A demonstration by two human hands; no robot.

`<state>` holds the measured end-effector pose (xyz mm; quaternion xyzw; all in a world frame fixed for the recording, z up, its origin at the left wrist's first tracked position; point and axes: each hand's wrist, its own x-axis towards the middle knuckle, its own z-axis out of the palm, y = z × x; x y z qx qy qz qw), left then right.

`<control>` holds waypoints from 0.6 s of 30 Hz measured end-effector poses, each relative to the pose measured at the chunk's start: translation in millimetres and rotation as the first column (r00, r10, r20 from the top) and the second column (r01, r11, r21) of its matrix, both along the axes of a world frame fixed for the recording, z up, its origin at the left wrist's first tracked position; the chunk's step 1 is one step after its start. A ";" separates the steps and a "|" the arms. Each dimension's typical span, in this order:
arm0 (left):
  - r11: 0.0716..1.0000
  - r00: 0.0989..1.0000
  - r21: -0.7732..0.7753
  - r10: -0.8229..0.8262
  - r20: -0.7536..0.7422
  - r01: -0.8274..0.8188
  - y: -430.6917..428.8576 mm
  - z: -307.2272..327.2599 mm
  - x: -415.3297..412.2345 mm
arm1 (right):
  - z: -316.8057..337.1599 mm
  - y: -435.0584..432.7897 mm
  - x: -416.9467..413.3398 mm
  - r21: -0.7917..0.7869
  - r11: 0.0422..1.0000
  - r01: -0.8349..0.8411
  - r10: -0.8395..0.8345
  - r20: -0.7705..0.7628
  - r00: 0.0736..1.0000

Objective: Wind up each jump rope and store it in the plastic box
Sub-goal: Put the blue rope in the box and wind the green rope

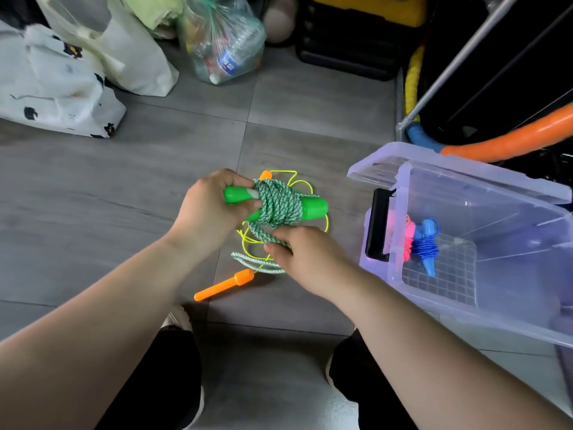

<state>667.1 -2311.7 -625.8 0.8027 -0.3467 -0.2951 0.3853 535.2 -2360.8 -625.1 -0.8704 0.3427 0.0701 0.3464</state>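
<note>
1. We are looking down at a grey tiled floor (93, 187), with white bags (55, 88) lying far left.
2. A clear bag (223, 41) is standing beside them; its bottle (231, 57) is wearing a blue label too small to read.
3. Our left hand (207, 209) is gripping the green handles (313, 209), with the green rope (280, 203) wound round them.
4. Our right hand (307, 259) is pinching the loose tail just below.
5. An orange-handled rope (223, 285) is lying loose on the floor under both hands.
6. The plastic box (496, 318) is standing open at right, holding a pink rope (409, 237) and a blue rope (428, 246).
</note>
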 end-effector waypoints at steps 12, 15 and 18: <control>0.863 0.890 0.216 -0.448 -0.089 0.456 7.6 1.8 8.4 | 18.6 -26.2 -24.5 -0.004 0.998 0.063 -0.062 0.108 0.992; 0.850 0.810 0.082 -0.462 -0.360 0.521 8.7 12.2 6.2 | 20.8 -34.8 -30.8 0.134 0.980 0.146 -0.171 0.194 0.966; 0.855 0.681 -0.098 -0.469 -0.562 0.509 11.4 18.2 10.7 | 20.6 -41.6 -34.3 0.295 0.934 0.204 -0.297 0.317 0.901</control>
